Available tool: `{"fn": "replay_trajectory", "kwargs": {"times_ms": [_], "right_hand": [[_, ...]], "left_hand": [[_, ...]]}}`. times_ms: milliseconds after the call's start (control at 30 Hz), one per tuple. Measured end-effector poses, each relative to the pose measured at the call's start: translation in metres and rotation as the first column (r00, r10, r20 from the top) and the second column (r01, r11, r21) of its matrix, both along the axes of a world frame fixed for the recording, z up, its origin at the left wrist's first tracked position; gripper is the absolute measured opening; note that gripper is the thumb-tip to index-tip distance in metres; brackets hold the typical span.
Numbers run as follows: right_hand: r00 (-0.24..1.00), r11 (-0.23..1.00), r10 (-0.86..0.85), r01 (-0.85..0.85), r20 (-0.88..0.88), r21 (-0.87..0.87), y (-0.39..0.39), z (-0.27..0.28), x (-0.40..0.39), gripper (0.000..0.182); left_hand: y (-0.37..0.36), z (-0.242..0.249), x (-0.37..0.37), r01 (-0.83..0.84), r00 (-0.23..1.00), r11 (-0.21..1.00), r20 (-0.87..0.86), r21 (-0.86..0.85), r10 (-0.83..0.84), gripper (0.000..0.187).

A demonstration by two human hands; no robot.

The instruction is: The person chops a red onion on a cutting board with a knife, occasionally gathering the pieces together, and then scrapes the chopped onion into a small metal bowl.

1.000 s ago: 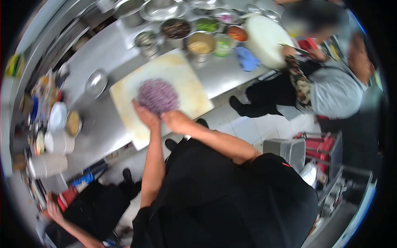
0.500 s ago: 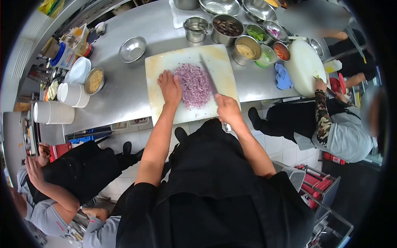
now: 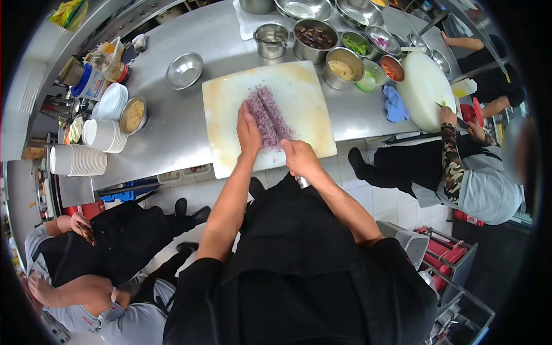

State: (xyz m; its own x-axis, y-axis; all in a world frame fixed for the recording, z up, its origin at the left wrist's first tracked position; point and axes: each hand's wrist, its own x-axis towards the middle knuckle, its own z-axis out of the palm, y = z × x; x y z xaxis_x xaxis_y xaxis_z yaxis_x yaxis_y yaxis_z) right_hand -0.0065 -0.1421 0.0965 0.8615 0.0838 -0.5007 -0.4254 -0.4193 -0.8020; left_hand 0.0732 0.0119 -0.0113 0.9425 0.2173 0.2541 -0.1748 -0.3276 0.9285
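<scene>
A loose heap of finely chopped red onion lies on the white cutting board. My right hand is closed around the handle of a kitchen knife. The blade lies across the heap, its tip pointing away from me and to the left. My left hand is on its edge against the left side of the onion, fingers stretched out and holding nothing.
A steel bowl stands behind the board's left. Pots of ingredients, including sliced mushrooms, line the back right. A blue cloth lies beside a round white board, where a co-worker's hand works. Stacked white tubs stand left.
The knife has swung left from the heap's right side onto the onion. My left hand has moved right and turned on edge against the heap, which is now narrower.
</scene>
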Motion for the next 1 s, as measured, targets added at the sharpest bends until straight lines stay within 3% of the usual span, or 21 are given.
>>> {"fn": "replay_trajectory", "kwargs": {"times_ms": [33, 100, 267, 333, 467, 533, 567, 633, 667, 767, 833, 867, 933, 1000], "right_hand": [[1.000, 1.000, 0.005, -0.005, 0.007, 0.003, 0.001, 0.000, 0.003, 0.045], [0.960, 0.998, 0.007, 0.010, 0.281, -0.059, 0.001, -0.004, -0.010, 0.046], [0.996, 0.997, 0.070, -0.067, 0.061, -0.049, 0.006, 0.004, 0.001, 0.045], [0.936, 0.993, 0.078, -0.044, 0.343, -0.106, 0.007, -0.001, -0.008, 0.046], [0.947, 0.985, 0.138, -0.101, 0.291, -0.139, 0.008, -0.029, -0.003, 0.048], [1.000, 0.996, 0.010, -0.011, 0.012, 0.085, 0.000, -0.010, 0.003, 0.047], [0.997, 0.995, -0.017, 0.011, 0.070, 0.097, -0.003, 0.000, 0.003, 0.048], [0.989, 0.996, -0.048, 0.037, 0.139, 0.081, -0.009, 0.000, 0.015, 0.049], [0.978, 0.996, -0.072, 0.060, 0.196, 0.067, -0.012, -0.002, 0.020, 0.050], [0.992, 0.999, -0.030, 0.027, 0.124, 0.021, -0.022, -0.003, 0.039, 0.052], [0.991, 1.000, 0.002, -0.004, 0.134, 0.012, -0.023, 0.015, 0.036, 0.052], [0.992, 1.000, -0.001, -0.001, 0.128, 0.014, -0.020, 0.011, 0.033, 0.052], [0.990, 0.996, -0.077, 0.071, 0.120, 0.054, -0.014, -0.008, 0.028, 0.053], [0.998, 1.000, -0.016, 0.015, 0.066, 0.016, -0.018, -0.013, 0.032, 0.052]], "left_hand": [[0.001, -0.002, -0.001, -0.005, 1.000, 1.000, 0.009, 0.003, 0.005, 0.052], [0.001, -0.009, -0.010, -0.024, 1.000, 1.000, 0.020, -0.018, 0.024, 0.052], [-0.002, -0.010, -0.005, -0.073, 0.991, 0.997, 0.109, 0.011, 0.072, 0.052], [-0.003, -0.010, -0.010, -0.090, 0.992, 0.996, 0.091, -0.013, 0.091, 0.053], [-0.005, -0.012, -0.008, -0.100, 0.986, 0.995, 0.132, 0.001, 0.099, 0.052], [-0.003, -0.014, -0.007, -0.123, 0.986, 0.992, 0.121, 0.035, 0.118, 0.052], [-0.001, -0.016, -0.007, -0.118, 0.987, 0.992, 0.119, 0.038, 0.112, 0.052], [0.002, -0.015, 0.004, -0.156, 0.978, 0.948, 0.178, 0.278, 0.108, 0.052], [0.003, -0.014, 0.010, -0.151, 0.979, 0.950, 0.178, 0.275, 0.104, 0.052], [0.004, -0.006, 0.026, -0.024, 0.998, 0.929, 0.055, 0.369, 0.004, 0.051], [0.007, -0.002, 0.032, 0.115, 0.993, 0.985, -0.035, 0.125, -0.112, 0.050], [0.009, -0.003, 0.031, 0.119, 0.993, 0.985, -0.041, 0.126, -0.114, 0.050], [0.008, -0.002, 0.027, 0.116, 0.993, 0.990, -0.009, -0.075, -0.117, 0.051], [0.006, 0.009, 0.016, 0.120, 0.992, 0.987, -0.021, -0.107, -0.123, 0.052]]}}
